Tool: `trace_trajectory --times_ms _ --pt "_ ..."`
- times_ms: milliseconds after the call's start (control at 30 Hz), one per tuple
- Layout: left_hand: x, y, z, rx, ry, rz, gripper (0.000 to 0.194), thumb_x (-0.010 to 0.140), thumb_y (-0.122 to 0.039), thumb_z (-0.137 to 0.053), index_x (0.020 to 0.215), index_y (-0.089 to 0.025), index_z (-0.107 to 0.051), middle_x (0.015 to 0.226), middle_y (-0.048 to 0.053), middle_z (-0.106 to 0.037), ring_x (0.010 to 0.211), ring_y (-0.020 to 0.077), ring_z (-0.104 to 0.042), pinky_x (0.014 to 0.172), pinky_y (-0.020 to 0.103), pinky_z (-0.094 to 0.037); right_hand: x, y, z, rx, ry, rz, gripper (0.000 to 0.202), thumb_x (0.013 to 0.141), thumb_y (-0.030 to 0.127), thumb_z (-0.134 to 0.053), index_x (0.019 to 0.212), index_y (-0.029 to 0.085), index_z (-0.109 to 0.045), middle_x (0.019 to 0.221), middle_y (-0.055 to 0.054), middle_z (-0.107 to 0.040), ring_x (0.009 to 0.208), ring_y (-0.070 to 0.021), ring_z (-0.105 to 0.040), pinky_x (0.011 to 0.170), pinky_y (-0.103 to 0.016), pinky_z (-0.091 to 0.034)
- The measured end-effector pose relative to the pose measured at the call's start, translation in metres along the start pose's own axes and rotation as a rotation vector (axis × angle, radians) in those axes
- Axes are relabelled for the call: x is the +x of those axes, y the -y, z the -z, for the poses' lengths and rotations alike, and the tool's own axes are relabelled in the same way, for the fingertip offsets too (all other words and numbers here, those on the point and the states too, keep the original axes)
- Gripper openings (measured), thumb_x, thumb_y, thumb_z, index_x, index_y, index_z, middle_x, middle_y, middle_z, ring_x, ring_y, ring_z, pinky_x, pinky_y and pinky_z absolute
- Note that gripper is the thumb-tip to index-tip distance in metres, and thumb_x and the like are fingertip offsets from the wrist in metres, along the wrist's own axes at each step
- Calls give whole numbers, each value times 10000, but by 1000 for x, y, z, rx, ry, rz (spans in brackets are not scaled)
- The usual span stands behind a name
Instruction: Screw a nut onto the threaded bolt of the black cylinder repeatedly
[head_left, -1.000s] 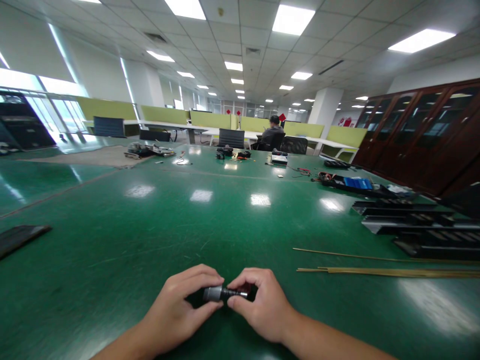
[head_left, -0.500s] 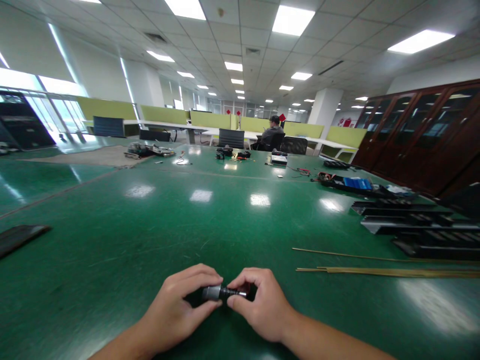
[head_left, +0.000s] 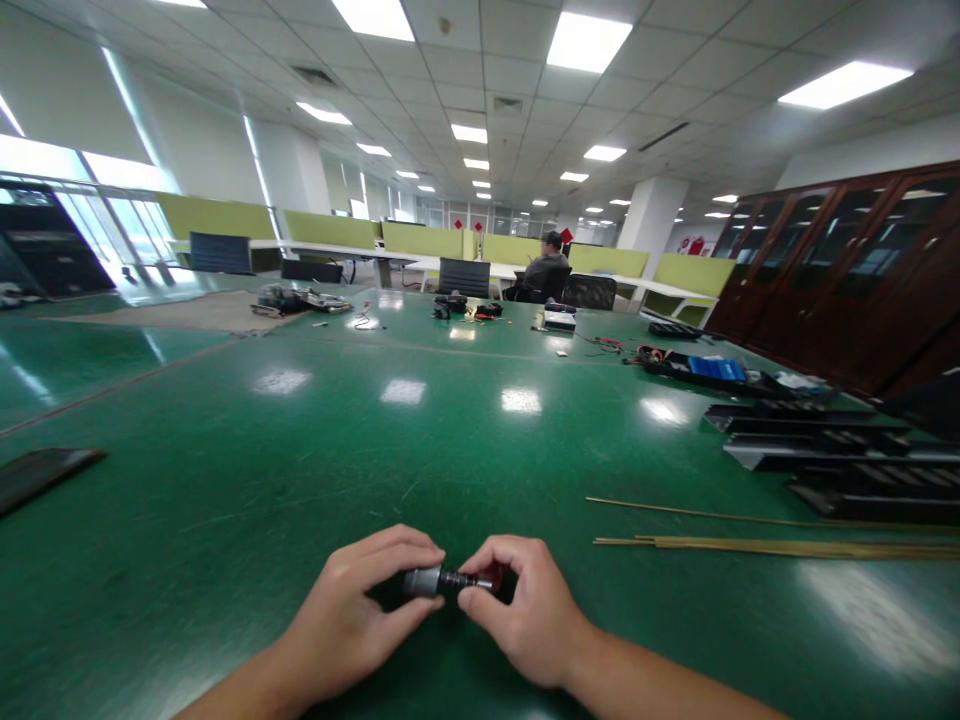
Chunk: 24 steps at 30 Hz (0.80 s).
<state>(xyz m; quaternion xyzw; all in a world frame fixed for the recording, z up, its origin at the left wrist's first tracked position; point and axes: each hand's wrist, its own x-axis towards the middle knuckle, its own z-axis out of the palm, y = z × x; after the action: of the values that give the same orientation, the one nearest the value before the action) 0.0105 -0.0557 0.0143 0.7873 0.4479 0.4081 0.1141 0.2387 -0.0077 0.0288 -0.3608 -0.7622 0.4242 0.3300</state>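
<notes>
A small grey and black cylindrical part (head_left: 424, 581) lies level between my two hands, low in the middle of the head view. Its wide grey end is pinched between the thumb and fingers of my left hand (head_left: 364, 600). My right hand (head_left: 525, 610) holds the narrower end, a black ringed shaft with a silver tip, between thumb and forefinger. A dark reddish piece shows behind that tip, inside the curl of my right hand; what it is I cannot make out. Both hands are just over the green tabletop (head_left: 300, 480).
Thin brass-coloured rods (head_left: 750, 545) lie to the right, with black metal channels (head_left: 840, 450) beyond them. A dark flat slab (head_left: 45, 472) rests at the left edge. Farther back are a blue-topped assembly (head_left: 716, 368), a white box (head_left: 559, 320) and a seated person (head_left: 546, 270).
Very little differs. My right fingertips sit a touch farther to the right along the shaft, while my left hand keeps its hold on the grey end.
</notes>
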Motion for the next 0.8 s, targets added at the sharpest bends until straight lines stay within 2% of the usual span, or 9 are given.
trace_trajectory --times_ms 333,800 --pt "2 -2 0 15 -39 -11 334 846 -162 -746 1146 -283 -664 1063 7 -700 953 121 -693 840 230 -571 -1 0 -2 32 8 -19 72 789 213 -731 833 172 -693 685 26 -614 626 -130 -533 597 -240 -389" --pt "2 1 3 11 -41 -2 324 846 -157 -742 1149 -256 -681 1081 48 -703 970 162 -700 852 273 -583 0 1 -1 40 -18 -34 81 822 243 -719 831 165 -699 684 15 -617 633 -135 -540 590 -245 -392"
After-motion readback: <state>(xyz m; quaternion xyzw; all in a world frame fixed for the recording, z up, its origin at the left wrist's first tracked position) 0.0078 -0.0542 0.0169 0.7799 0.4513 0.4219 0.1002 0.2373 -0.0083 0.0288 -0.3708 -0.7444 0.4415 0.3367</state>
